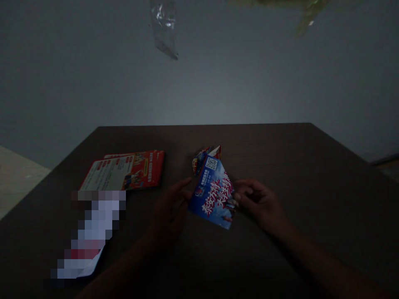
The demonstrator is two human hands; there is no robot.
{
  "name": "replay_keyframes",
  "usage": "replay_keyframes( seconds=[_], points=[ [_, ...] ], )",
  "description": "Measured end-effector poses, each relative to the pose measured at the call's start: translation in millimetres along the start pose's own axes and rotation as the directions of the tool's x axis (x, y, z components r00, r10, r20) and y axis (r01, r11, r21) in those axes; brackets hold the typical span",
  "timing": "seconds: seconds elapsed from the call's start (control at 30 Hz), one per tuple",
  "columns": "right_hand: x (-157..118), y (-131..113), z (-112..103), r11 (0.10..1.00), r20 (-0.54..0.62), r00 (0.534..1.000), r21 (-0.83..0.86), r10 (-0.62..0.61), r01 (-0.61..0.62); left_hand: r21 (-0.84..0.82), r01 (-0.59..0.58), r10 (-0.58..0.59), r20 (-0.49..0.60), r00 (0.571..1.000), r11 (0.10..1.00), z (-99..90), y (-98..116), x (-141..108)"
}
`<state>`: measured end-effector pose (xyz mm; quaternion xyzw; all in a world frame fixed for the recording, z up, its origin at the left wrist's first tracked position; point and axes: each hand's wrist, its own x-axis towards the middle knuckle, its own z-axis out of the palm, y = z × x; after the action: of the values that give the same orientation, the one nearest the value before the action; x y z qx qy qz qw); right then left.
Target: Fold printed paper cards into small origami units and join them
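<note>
**Blue leaflet held by one edge, with risk of bending**

The blue leaflet (212, 195), at frame centre, could be bent if its right edge is pinched too firmly by the right hand (264, 205). The folded paper (199, 162) beyond might be pushed along the desk (264, 149) by its top. Both hands are angled inward from the lower corners; whether anything is gripped by the left hand (170, 211) cannot be told.

Dark brown table (274, 145), red-and-white leaflets (131, 171) stacked at left, pixelated pale item (93, 234) nearer, folded colourful paper (201, 160) mid-table
</note>
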<state>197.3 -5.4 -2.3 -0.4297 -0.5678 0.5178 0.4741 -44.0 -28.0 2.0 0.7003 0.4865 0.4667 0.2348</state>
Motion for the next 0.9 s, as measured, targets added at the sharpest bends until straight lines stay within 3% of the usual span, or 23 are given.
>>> replay_keyframes(
  seconds=[0.1,0.2,0.3,0.4,0.47,0.53,0.6,0.63,0.77,0.9],
  points=[
    [2,-4,-2,0.991,0.060,0.996,0.113,0.064,-0.070,-0.014,-0.124,0.125,0.059,0.990,0.992,-2.3,-2,3],
    [4,-6,-3,0.976,0.187,0.975,0.156,0.122,-0.152,-0.065,-0.278,0.285,0.153,0.946,0.958,-3.4,-4,8],
    [4,-4,-5,0.961,0.261,0.954,0.188,0.150,-0.203,-0.204,-0.300,0.346,0.251,0.904,0.932,-2.7,-4,9],
    [5,-2,-5,0.961,0.297,0.941,0.166,0.163,-0.219,-0.306,-0.116,0.221,0.337,0.915,0.945,2.5,-1,6],
    [5,-1,-4,0.968,0.317,0.935,0.134,0.159,-0.210,-0.333,0.153,-0.004,0.409,0.912,0.930,8.5,3,3],
    [5,0,-4,0.977,0.336,0.932,0.114,0.134,-0.182,-0.331,0.260,-0.096,0.439,0.893,0.907,14.3,7,1],
    [4,-1,-3,0.987,0.343,0.935,0.095,0.090,-0.130,-0.343,0.474,-0.268,0.502,0.822,0.811,17.2,11,0],
    [3,-2,-4,0.992,0.335,0.940,0.079,0.062,-0.093,-0.338,0.487,-0.300,0.476,0.827,0.806,17.0,13,0],
    [-1,-5,-4,0.981,0.317,0.934,-0.045,-0.163,0.186,-0.307,0.357,-0.273,0.285,0.919,0.882,11.2,17,-2],
    [-3,-8,1,0.859,0.378,0.820,-0.107,-0.431,0.501,-0.199,0.219,-0.191,0.154,0.969,0.955,12.1,18,-9]
  ],
)
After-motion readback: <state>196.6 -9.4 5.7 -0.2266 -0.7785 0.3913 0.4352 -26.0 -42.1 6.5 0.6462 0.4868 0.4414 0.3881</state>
